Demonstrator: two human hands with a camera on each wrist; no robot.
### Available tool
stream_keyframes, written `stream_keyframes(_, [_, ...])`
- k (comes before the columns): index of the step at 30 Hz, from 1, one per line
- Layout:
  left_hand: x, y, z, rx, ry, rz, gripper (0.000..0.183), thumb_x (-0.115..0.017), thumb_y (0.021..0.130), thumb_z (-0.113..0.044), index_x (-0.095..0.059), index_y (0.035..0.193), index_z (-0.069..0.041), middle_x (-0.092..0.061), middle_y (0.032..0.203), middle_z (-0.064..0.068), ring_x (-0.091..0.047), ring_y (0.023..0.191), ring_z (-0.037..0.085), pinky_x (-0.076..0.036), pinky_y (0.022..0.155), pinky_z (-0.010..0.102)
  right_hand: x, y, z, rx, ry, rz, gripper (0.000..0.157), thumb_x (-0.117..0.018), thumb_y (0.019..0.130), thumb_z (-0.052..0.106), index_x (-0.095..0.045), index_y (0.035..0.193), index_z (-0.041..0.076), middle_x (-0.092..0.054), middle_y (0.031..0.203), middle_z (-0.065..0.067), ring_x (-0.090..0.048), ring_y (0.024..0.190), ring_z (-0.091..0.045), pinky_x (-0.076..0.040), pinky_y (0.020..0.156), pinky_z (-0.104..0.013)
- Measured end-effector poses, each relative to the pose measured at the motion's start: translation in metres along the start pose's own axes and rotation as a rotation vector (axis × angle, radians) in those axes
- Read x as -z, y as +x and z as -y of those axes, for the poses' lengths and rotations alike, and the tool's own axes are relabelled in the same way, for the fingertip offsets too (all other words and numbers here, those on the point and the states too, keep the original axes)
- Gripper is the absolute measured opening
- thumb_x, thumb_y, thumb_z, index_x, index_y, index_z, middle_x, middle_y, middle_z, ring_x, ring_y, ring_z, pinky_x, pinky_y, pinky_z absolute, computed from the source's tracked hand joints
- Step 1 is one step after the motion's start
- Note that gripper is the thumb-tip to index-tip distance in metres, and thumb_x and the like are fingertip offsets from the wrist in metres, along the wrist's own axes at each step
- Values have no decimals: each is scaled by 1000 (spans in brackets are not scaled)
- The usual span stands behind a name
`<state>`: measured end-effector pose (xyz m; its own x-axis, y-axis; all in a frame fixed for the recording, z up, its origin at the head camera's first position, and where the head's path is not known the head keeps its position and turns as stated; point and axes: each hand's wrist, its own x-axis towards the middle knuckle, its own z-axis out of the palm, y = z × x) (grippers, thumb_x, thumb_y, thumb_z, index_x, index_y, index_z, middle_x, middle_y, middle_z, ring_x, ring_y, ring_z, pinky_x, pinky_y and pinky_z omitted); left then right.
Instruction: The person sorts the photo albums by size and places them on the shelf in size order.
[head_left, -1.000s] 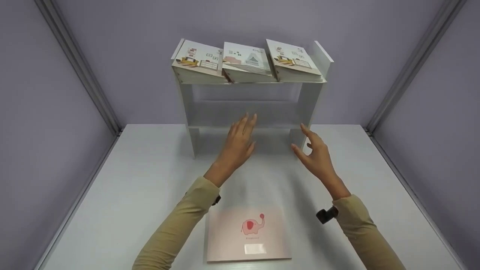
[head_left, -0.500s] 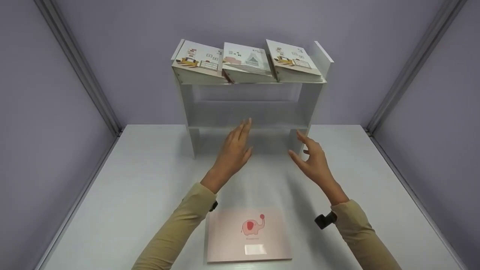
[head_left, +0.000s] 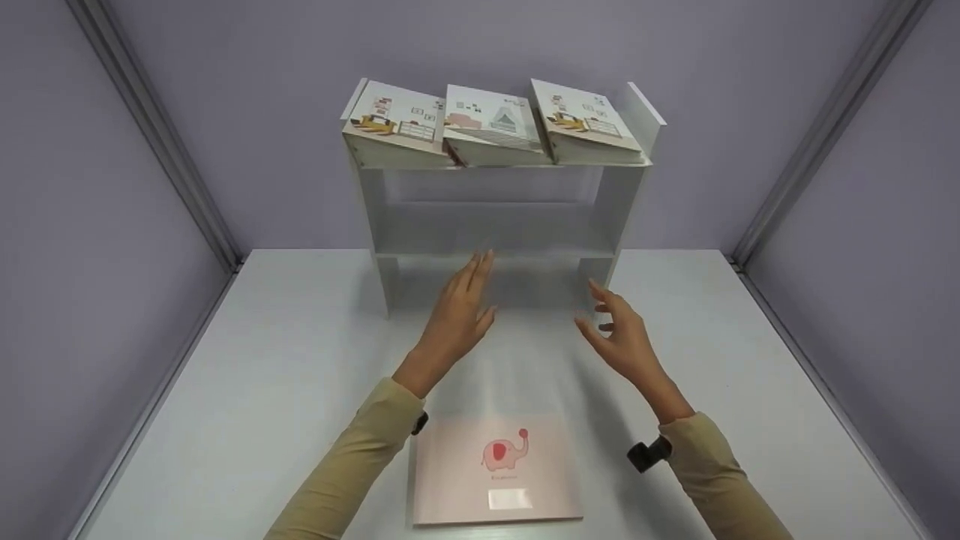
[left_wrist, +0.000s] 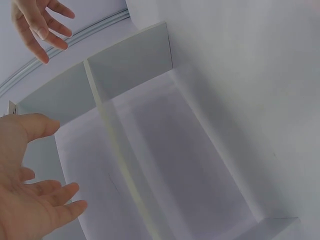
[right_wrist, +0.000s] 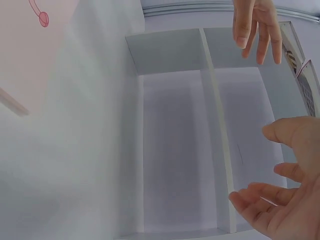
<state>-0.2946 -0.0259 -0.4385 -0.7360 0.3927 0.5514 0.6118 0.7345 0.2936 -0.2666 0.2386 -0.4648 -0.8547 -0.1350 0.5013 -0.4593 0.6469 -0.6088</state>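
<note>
My left hand (head_left: 454,315) is held in the air in front of the white shelf (head_left: 495,229), fingers extended and thumb apart, with nothing in it. To its right, my right hand (head_left: 624,337) hovers with relaxed, slightly bent fingers and also holds nothing. Three thick books lie tilted side by side on the shelf's top: a left book (head_left: 397,120), a middle book (head_left: 495,124) and a right book (head_left: 589,120). A flat pink book (head_left: 499,491) with an elephant picture lies on the table below my hands. Both wrist views show the shelf's bare lower compartments.
The white table (head_left: 270,390) runs back to a grey-purple wall (head_left: 480,37). Side walls with metal corner rails (head_left: 161,135) enclose it left and right. A raised end panel (head_left: 643,112) stands at the right of the shelf's top.
Both hands have drawn back from the shelf toward the person and lowered a little in the head view. The shelf and all the books stay put.
</note>
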Motion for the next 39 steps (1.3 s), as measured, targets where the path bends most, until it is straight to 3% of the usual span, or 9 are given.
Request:
stream_keyframes(4, [-1,-4,2,14,2,16,78,-65,88,-15,-17,149,-8,-29,148,18,-37,130,32,-37,103,47,-3,-3,-1,-12,17,-6,58,-65,87,15,-40,139,7,-51,130,-16,-56,106,-31,-53,76,-46])
stream_keyframes(14, [-5,-14,2,-14,-36,-18,72,-63,89,-14,-22,147,-8,-33,146,17,-39,129,31,-39,102,45,-8,-12,-1,-20,41,-15,56,-65,87,14,-42,138,7,-53,128,-16,-57,107,-31,-54,76,-43])
stream_keyframes(23, [-12,-25,9,24,-38,-27,67,-65,87,-15,-31,145,-9,-40,142,12,-43,126,29,-42,98,46,-14,-18,-4,-63,60,-11,54,-66,87,13,-46,136,10,-57,122,-16,-59,105,-32,-55,75,-44])
stream_keyframes(30, [-14,-34,12,45,-45,-11,64,-66,86,-13,-36,142,-7,-45,137,14,-45,124,31,-42,97,49,-18,-26,-7,-98,71,32,54,-66,87,14,-46,136,8,-62,115,-17,-62,99,-33,-54,75,-46])
stream_keyframes(39, [-19,-48,18,87,-50,31,51,-66,86,-14,-46,133,-7,-50,128,10,-48,119,29,-46,94,41,-22,-36,-12,-135,87,98,49,-64,88,20,-49,134,11,-66,107,-15,-66,90,-31,-56,72,-41])
